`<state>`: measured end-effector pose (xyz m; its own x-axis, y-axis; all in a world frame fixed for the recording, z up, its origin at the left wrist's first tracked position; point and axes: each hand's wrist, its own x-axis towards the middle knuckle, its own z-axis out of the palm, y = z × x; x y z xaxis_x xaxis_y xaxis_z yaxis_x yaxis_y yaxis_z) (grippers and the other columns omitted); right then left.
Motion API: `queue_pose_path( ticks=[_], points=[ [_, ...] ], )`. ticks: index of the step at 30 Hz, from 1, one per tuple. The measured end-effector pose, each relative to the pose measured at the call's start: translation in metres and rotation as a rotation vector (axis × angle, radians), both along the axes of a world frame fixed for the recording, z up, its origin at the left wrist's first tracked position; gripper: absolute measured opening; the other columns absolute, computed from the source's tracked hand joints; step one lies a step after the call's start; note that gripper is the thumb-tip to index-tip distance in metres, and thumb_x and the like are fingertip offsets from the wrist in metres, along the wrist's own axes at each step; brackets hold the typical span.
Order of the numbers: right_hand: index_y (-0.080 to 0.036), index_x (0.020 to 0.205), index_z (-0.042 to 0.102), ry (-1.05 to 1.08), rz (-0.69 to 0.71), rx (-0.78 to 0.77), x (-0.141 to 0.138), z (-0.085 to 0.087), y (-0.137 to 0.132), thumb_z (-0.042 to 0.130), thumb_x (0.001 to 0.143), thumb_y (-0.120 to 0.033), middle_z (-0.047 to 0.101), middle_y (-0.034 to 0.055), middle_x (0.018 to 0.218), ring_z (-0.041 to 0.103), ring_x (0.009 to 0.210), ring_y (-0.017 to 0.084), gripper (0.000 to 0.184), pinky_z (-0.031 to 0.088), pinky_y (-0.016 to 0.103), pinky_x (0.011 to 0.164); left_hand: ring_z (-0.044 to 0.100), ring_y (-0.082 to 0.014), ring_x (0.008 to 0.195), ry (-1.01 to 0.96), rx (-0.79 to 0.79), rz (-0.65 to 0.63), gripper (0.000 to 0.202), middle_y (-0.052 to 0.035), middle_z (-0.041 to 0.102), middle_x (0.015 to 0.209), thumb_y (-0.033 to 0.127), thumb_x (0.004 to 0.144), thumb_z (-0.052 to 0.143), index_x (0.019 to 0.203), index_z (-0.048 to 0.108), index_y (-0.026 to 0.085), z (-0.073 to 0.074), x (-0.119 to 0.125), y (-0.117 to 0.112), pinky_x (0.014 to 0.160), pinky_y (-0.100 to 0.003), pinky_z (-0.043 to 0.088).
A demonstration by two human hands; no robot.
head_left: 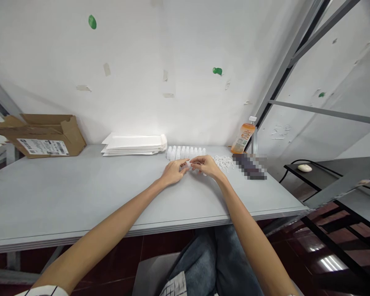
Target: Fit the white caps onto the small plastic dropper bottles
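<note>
While the left hand [172, 172] and right hand [207, 166] meet low over the bench [80, 189], their fingers [182, 163] pinch a small white piece [188, 164], partly hidden, just before a row of white plastic bottles [185, 153] and beside a heap of white bits [223, 162].

A packing workspace — labelled shipping carton [40, 137], stacked white envelopes [134, 144].

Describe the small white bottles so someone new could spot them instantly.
On the grey table, go to the back edge, right of the stack of white paper envelopes. There, a tight cluster of small white plastic bottles stands just beyond the person's left hand and right hand. Unlike the loose heap of white pieces to its right, the bottles stand upright in lines.
</note>
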<state>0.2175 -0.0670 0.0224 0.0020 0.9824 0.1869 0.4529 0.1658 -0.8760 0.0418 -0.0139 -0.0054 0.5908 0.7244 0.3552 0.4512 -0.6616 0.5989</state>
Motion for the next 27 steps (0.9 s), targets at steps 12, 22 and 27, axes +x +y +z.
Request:
queue_pose_path(
  ticks=[12, 22, 27],
  points=[
    [-0.013, 0.087, 0.069, 0.057, 0.005, 0.066, -0.002, 0.002, -0.002, 0.065, 0.073, -0.030, 0.070, 0.0073, 0.076, 0.067, 0.069, 0.018, 0.023, 0.050, 0.022, 0.047, 0.064, -0.0200, 0.091, -0.094, 0.082, 0.074, 0.042, -0.0042, 0.070, 0.111, 0.024, 0.083, 0.061, 0.125, 0.062, 0.021, 0.008, 0.000, -0.006, 0.084, -0.032, 0.051],
    [-0.014, 0.080, 0.067, 0.247, 0.021, 0.143, -0.007, 0.007, -0.003, 0.073, 0.065, -0.033, 0.066, 0.0042, 0.070, 0.064, 0.066, 0.017, 0.026, 0.052, 0.024, 0.049, 0.061, -0.0202, 0.097, -0.176, 0.292, 0.060, 0.023, -0.0049, 0.070, 0.103, 0.019, 0.085, 0.059, 0.103, 0.072, 0.024, 0.007, -0.002, -0.010, 0.082, -0.033, 0.051],
    [-0.014, 0.087, 0.068, 0.356, 0.016, 0.133, -0.004, 0.011, -0.004, 0.076, 0.060, -0.032, 0.066, 0.0020, 0.068, 0.063, 0.063, 0.015, 0.033, 0.054, 0.027, 0.055, 0.060, -0.0195, 0.099, -0.173, 0.353, 0.050, 0.025, -0.0062, 0.068, 0.107, 0.026, 0.089, 0.054, 0.108, 0.070, 0.022, 0.014, -0.001, -0.015, 0.082, -0.031, 0.050]
  ],
)
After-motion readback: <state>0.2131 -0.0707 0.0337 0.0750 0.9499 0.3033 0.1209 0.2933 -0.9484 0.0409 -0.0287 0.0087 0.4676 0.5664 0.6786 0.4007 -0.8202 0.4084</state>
